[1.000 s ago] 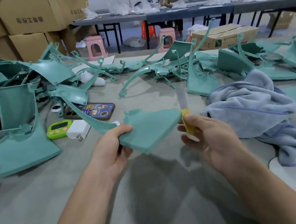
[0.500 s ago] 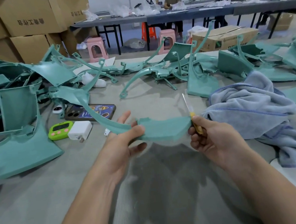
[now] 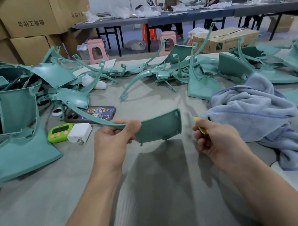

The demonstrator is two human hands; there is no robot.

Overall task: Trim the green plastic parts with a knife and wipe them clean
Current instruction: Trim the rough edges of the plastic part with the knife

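Note:
My left hand [image 3: 114, 139] grips a green plastic part [image 3: 161, 126] at the join between its flat curved panel and its long thin arm, holding it above the table. The panel's inner face now turns toward me. My right hand [image 3: 211, 138] holds a yellow-handled knife [image 3: 200, 127]; its blade is motion-blurred just right of the panel's edge. A blue-grey cloth [image 3: 250, 109] lies crumpled on the table to the right of my right hand.
Piles of green parts [image 3: 13, 106] fill the left side, and more green parts [image 3: 202, 74] lie across the back and right. A phone [image 3: 90, 114], a green timer [image 3: 60, 133] and a white charger [image 3: 79, 133] lie left of my hands. Cardboard boxes and people at a table stand behind.
My left hand has turned the green part over, so its inner face shows. My right hand with the knife has dropped a little and drawn slightly away from the panel's edge.

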